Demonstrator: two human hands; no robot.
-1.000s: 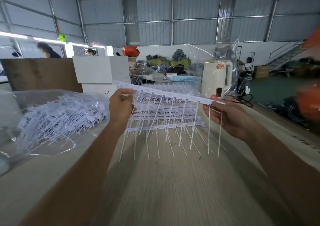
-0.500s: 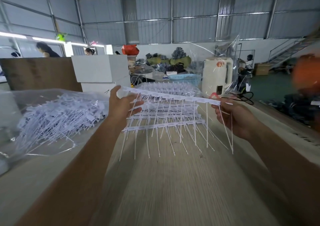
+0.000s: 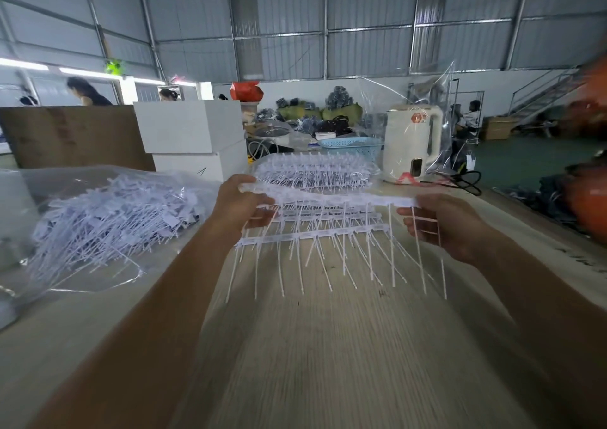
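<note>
Setting: large hall with grey corrugated metal walls and roof; people and piled goods along the far wall, blurred.

Surface: pale wood-grain table (image 3: 328, 346), running from the near edge away to the far edge.

Item 1: bundle of white tie strips (image 3: 328, 198). Several flat bars layered one behind another, each carrying a row of thin plastic tails. Held up over the middle of the table, bars roughly level, tails hanging down and fanning towards the near edge. Whether the tail tips touch the wood cannot be told.

Item 2: left hand (image 3: 239, 203). Fingers curled round the left end of the bundle, thumb on the top bar.

Item 3: right hand (image 3: 443, 221). Grasps the right end of the top bar, fingers bent behind the outermost tails.

Item 4: clear plastic bag of loose white ties (image 3: 108, 211). Lies along the left edge of the table, well apart from the bundle.

Item 5: stack of further tie strips (image 3: 315, 170). Lies at the far edge, just behind the held bundle.

Item 6: white electric kettle (image 3: 410, 139). Upright at the far right corner, clear film around it.

Item 7: blue basket (image 3: 351, 144). Beyond the far edge, between stack and kettle.

Item 8: two white boxes (image 3: 190, 126), stacked, far left; a brown board (image 3: 75, 136) just beside them.
</note>
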